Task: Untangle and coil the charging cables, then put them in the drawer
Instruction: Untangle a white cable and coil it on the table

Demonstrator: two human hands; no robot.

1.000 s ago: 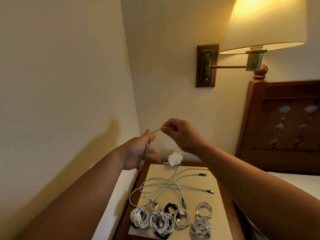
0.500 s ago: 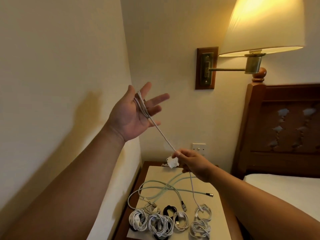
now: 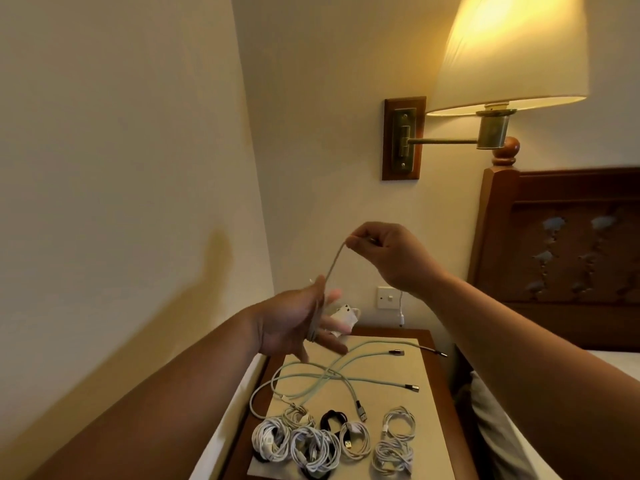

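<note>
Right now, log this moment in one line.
step: coiling | left hand: white cable looped round it | right hand: pinches it higher up | nightstand: loose cables, coiled bundles

Both hands raised in front, the right above the left.
The left hand [image 3: 294,323] is held out lower, fingers straight and spread, with loops of a thin white charging cable [image 3: 333,268] wound round them. The right hand [image 3: 384,251], wrist bent, pinches that cable between thumb and curled fingers.
</note>
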